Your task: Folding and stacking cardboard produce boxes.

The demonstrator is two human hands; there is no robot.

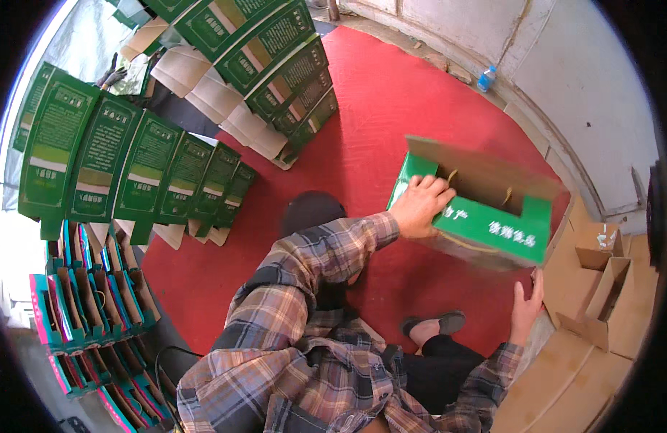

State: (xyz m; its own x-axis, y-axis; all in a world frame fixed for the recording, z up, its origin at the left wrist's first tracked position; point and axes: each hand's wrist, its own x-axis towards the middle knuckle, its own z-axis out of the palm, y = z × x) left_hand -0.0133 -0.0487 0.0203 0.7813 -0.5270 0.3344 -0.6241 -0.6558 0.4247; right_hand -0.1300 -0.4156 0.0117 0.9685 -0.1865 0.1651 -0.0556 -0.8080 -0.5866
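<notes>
A green cardboard gift box (510,232) with white printing is held tilted over the red floor covering. Its top flap stands up at the far side, and yellow cord handles (507,195) show inside. My left hand (420,207) grips the box's left end, fingers bent over the upper edge. Below the right near corner is my right hand (527,309), thumb and fingers apart. Its fingertips reach up to that corner, and I cannot tell whether they touch it.
Rows of green cartons (160,162) with hanging flaps stand at the left. Beneath them are stacked teal and pink cartons (95,310). Brown cardboard boxes (564,361) lie at the right. A blue-labelled bottle (486,78) stands by the far wall. Red covering (391,94) spreads across the floor.
</notes>
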